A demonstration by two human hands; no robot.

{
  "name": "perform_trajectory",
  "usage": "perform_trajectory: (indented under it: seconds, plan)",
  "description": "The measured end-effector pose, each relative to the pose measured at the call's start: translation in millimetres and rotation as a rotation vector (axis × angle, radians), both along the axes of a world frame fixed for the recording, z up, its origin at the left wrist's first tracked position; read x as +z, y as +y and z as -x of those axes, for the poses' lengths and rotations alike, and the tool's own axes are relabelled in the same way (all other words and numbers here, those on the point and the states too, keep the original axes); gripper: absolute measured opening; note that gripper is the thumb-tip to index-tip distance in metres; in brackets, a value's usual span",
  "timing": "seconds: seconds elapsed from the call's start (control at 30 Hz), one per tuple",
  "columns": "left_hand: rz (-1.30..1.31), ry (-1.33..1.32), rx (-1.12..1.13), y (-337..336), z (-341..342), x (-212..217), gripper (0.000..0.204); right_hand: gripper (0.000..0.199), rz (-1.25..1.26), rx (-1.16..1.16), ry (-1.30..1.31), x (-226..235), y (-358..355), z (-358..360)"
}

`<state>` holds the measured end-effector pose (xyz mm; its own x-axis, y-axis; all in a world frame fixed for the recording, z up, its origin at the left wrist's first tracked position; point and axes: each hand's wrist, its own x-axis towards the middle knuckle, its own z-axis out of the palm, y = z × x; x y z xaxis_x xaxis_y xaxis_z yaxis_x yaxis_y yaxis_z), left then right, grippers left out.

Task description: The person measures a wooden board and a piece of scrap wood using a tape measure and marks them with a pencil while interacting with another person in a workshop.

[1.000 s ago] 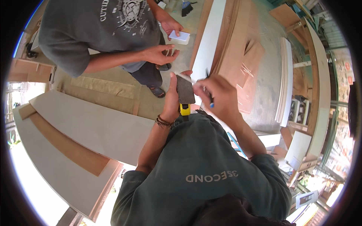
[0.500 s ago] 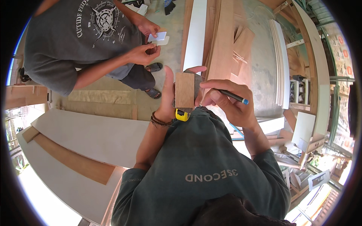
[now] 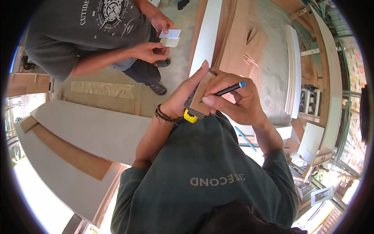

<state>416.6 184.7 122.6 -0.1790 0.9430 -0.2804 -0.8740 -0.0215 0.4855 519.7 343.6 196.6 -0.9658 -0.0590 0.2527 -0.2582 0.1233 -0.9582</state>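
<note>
My left hand [image 3: 180, 95] grips a small light-brown wooden piece [image 3: 199, 97] along its edge, thumb stretched upward. Beneath the wood shows a dark grey-brown slab, and a yellow tape measure [image 3: 190, 117] sticks out at its lower end. In my right hand [image 3: 243, 103] is a black pencil [image 3: 228, 90] with a blue end, pinched between thumb and fingers. Its tip meets the face of the wood, or sits just over it. The right hand covers part of the piece.
A co-worker stands at upper left, holding a small white card-like object [image 3: 170, 34] in both hands. White panels [image 3: 97, 128] with a brown strip [image 3: 70, 150] lie to my left. Long boards [image 3: 233, 43] lie ahead, and a stack of white panels [image 3: 290, 70] stands at right.
My right hand has moved left and over the wooden piece, bringing the pencil tip to its face. The piece has tilted clockwise in my left hand.
</note>
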Motion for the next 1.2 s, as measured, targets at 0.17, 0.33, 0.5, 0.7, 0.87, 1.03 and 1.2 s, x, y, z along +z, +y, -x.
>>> perform_trajectory:
  seconds: [0.17, 0.33, 0.5, 0.7, 0.87, 1.03, 1.2]
  plan:
    - [0.045, 0.060, 0.036, 0, -5, 13, 0.068, 0.009, 0.003, -0.025, -0.022, -2, -3, -2]
    - [0.061, 0.029, 0.052, 0, -7, 11, 0.069, 0.009, -0.087, 0.019, 0.030, -1, 3, 0]
    - [-0.033, -0.038, 0.007, -1, -9, 11, 0.071, 0.010, -0.063, 0.011, -0.029, 4, 0, -2]
    - [0.004, 0.043, -0.001, 1, -9, -2, 0.071, 0.009, -0.077, -0.015, 0.024, -3, -3, -5]
    - [-0.013, -0.021, -0.028, 5, -10, 5, 0.069, 0.009, -0.111, -0.032, 0.021, 0, -1, -9]
    - [-0.058, -0.015, -0.039, 7, -10, 7, 0.067, 0.008, -0.037, -0.098, -0.006, -1, -2, -12]
    - [-0.045, 0.040, -0.048, 8, -7, 6, 0.067, 0.006, -0.012, -0.082, -0.017, -5, 0, -10]
